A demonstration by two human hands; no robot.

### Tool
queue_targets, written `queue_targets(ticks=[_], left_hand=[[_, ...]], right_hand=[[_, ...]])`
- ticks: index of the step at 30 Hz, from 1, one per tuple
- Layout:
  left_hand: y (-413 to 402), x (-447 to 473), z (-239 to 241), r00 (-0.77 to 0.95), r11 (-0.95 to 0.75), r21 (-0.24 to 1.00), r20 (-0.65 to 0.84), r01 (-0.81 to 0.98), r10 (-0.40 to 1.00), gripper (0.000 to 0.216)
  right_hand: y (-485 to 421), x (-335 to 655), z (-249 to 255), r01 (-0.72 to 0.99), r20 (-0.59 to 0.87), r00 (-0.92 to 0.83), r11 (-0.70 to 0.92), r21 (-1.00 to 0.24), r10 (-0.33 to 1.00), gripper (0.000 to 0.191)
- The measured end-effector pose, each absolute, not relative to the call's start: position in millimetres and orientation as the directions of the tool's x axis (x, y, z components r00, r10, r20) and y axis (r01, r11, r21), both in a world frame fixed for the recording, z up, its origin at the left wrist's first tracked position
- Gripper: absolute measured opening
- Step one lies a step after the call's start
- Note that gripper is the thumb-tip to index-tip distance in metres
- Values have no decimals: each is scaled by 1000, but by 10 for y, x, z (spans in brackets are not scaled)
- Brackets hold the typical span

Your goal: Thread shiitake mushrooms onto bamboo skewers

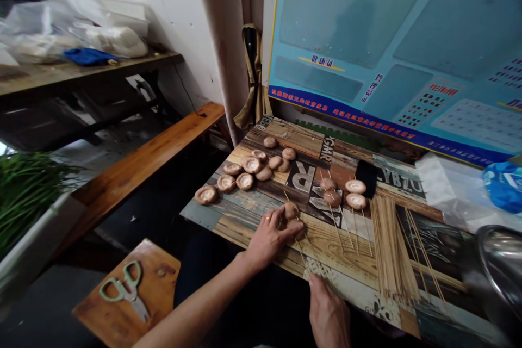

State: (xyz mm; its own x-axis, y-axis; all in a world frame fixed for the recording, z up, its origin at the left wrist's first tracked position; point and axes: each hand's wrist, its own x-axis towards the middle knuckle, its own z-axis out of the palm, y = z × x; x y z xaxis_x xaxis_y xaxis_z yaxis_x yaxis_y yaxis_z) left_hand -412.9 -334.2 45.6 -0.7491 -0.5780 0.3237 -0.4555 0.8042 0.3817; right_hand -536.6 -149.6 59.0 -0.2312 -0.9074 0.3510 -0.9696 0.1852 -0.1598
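Observation:
My left hand (267,239) is closed around two brown mushrooms (291,210) near the front of the patterned table (240,234). Thin bamboo skewers (300,250) run through or beside those mushrooms; the exact entry points are hidden by my fingers. Lower right, my right hand (328,310) pinches the near end of a skewer between thumb and fingers. To the right lie two mushroom pairs on skewers, one with brown caps up (332,199), the other with pale undersides up (356,202). Several loose mushrooms (244,181) are grouped at the table's left side.
A bundle of bare skewers (389,244) lies on the right, near a black object (367,178). Beyond are a metal bowl (499,261) and plastic bags (444,190). Green-handled scissors (127,288) rest on a wooden stool (163,272). A bench (155,157) runs along the left.

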Motion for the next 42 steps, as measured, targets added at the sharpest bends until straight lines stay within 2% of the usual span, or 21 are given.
queue_targets(ticks=[7, 18, 24, 28, 30, 33, 36, 38, 42], left_hand=[[-3342, -4126, 450, -760, 808, 384, 314, -447, -570, 56], [-3346, -4122, 467, -775, 804, 387, 277, -452, -568, 56], [-3299, -4094, 448, -735, 813, 393, 370, -429, -567, 57], [-3310, -4050, 311, -625, 784, 437, 477, -442, -618, 51], [-3311, -4042, 239, -573, 755, 476, 494, -451, -654, 47], [-3306, -4057, 186, -552, 734, 506, 488, -452, -676, 42], [-3432, -4050, 238, -533, 721, 503, 487, -476, -692, 41], [-3649, -3956, 339, -486, 704, 479, 511, -524, -709, 40], [-4153, -3429, 605, -309, 577, 405, 556, -710, -771, 37]], right_hand=[[-1689, -5302, 568, -960, 351, -274, 234, -153, -895, 47], [-2077, -5270, 557, -949, 259, -307, 275, -154, -916, 37], [-2096, -5262, 562, -951, 288, -290, 243, -190, -912, 33], [-2068, -5567, 851, -952, 360, -305, 273, -136, -882, 35], [-2141, -5854, 1059, -926, 317, -375, 365, -94, -871, 34], [-2369, -6341, 1295, -849, 143, -527, 527, -44, -838, 35], [-2612, -6702, 1322, -819, 15, -574, 573, -33, -819, 37], [-2684, -6836, 1232, -832, 50, -553, 550, -70, -831, 35], [-2473, -7038, 1008, -856, 298, -516, 482, -185, -803, 31]])
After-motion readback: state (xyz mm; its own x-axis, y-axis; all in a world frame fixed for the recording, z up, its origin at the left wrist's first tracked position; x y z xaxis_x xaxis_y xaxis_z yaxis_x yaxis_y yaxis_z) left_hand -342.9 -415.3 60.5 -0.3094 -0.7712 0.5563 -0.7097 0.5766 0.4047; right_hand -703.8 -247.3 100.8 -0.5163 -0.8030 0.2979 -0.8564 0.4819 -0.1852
